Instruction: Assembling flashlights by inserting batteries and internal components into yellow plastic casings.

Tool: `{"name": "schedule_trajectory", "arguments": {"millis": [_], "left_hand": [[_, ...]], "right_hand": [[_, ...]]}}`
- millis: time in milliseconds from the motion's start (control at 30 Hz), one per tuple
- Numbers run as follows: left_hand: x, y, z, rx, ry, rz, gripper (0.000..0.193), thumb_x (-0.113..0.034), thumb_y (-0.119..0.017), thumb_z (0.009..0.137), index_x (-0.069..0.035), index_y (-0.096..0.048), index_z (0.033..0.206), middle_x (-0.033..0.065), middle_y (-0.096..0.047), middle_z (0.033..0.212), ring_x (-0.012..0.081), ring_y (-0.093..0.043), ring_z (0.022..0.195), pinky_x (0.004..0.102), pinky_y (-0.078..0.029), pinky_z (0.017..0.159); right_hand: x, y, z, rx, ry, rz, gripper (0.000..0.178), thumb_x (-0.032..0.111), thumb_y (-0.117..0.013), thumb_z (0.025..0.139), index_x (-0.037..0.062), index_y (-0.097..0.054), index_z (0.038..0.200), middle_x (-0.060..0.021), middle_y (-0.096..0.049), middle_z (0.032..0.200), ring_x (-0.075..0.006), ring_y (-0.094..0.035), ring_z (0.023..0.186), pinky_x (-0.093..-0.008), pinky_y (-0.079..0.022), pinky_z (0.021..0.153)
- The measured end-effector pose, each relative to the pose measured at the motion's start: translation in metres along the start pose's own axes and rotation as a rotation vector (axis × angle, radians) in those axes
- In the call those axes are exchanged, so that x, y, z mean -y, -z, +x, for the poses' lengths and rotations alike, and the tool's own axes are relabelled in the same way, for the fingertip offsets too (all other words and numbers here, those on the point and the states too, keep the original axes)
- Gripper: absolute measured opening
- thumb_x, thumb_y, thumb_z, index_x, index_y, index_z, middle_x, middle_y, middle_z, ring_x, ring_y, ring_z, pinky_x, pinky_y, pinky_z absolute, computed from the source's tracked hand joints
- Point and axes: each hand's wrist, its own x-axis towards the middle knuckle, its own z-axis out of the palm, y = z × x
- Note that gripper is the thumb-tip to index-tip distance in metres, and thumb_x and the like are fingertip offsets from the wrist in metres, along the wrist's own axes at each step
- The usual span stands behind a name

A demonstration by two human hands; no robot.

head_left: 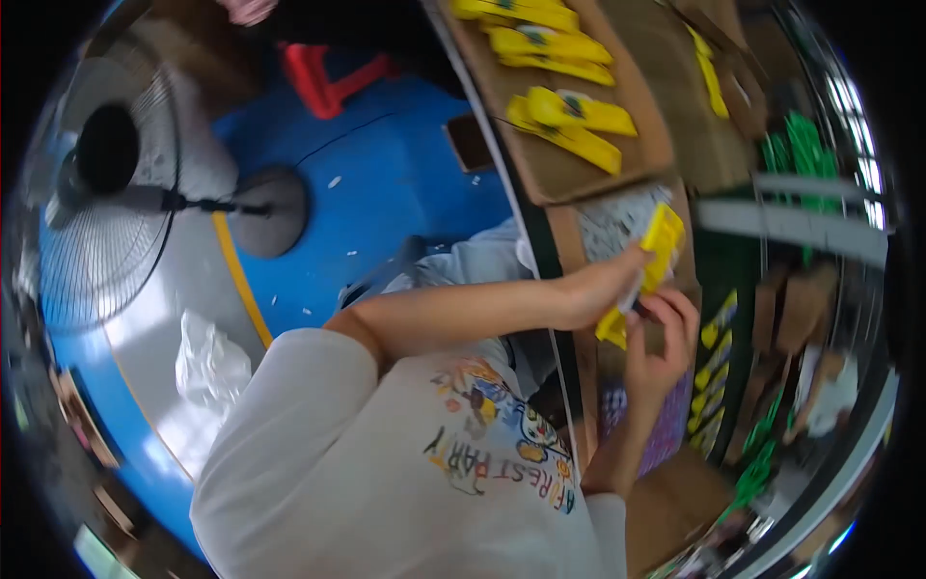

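A long yellow packet (pixel 664 237) is held over the work table, tilted, with one end sticking out past my fingers on each side. My left hand (pixel 603 288) is closed around its middle. Close by, my right hand (pixel 667 338) has bent fingers at the packet's lower part, where thumb and fingertips seem to touch it. The exact contact is partly hidden and slightly blurred. Just beyond my hands lies a grey-white patterned sheet or bag (pixel 617 220).
An open cardboard box (pixel 555 179) holds several yellow packets (pixel 579 121). More yellow packets (pixel 712 372) lie in a row on the right, near a purple patterned piece (pixel 648 420). A standing fan (pixel 111 207), a white plastic bag (pixel 210 362) and a red stool (pixel 328 82) are left.
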Motion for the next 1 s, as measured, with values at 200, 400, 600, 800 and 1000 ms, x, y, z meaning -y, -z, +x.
{"name": "schedule_trajectory", "arguments": {"millis": [200, 400, 600, 800, 1000], "left_hand": [[0.0, -0.019, -0.006, 0.084, 0.137, -0.005, 0.046, -0.021, -0.045, 0.089, -0.011, -0.033, 0.132, 0.011, -0.054, 0.108, 0.0235, -0.054, 0.102, 0.038, -0.043, 0.093], [0.019, -0.017, -0.013, 0.119, 0.053, 0.221, 0.062, 0.004, -0.046, 0.08, -0.013, -0.025, 0.136, 0.0102, -0.052, 0.104, 0.0206, -0.055, 0.095, 0.0342, -0.049, 0.08], [0.023, -0.028, -0.023, 0.241, 0.033, 0.772, 0.061, -0.003, -0.044, 0.087, -0.008, -0.019, 0.143, 0.0076, -0.043, 0.115, 0.0138, -0.049, 0.094, 0.028, -0.044, 0.08], [0.027, -0.019, -0.022, 0.149, 0.169, 0.597, 0.05, -0.002, -0.041, 0.093, -0.008, -0.021, 0.138, 0.0081, -0.05, 0.104, 0.015, -0.053, 0.085, 0.0293, -0.047, 0.075], [0.022, -0.03, -0.022, 0.314, 0.187, 0.754, 0.051, 0.0, -0.038, 0.093, -0.009, -0.019, 0.139, 0.0089, -0.05, 0.096, 0.0155, -0.052, 0.078, 0.0308, -0.048, 0.073]], "right_hand": [[-0.008, 0.004, -0.047, -0.401, -0.278, 0.106, 0.01, -0.003, -0.064, 0.084, -0.0022, -0.063, 0.094, -0.0068, -0.063, 0.092, -0.0141, -0.059, 0.083, -0.0239, -0.047, 0.073], [-0.019, 0.026, -0.048, -0.368, -0.29, 0.017, 0.012, -0.001, -0.067, 0.082, 0.0, -0.064, 0.094, -0.0033, -0.061, 0.085, -0.0076, -0.055, 0.073, -0.0193, -0.04, 0.063], [0.011, 0.016, -0.052, -0.384, -0.575, 0.483, 0.011, 0.001, -0.07, 0.078, 0.0021, -0.065, 0.087, -0.0038, -0.061, 0.08, -0.0124, -0.056, 0.068, -0.0208, -0.04, 0.058], [-0.004, 0.02, -0.082, -0.303, -0.278, -0.023, 0.014, 0.006, -0.072, 0.075, 0.0023, -0.065, 0.085, -0.0114, -0.061, 0.081, -0.0266, -0.059, 0.073, -0.032, -0.049, 0.066], [-0.085, 0.074, -0.135, 0.123, -0.592, -0.571, 0.025, 0.018, -0.075, 0.072, 0.0046, -0.069, 0.092, -0.0138, -0.064, 0.093, -0.0339, -0.058, 0.092, -0.0401, -0.046, 0.086]]}}
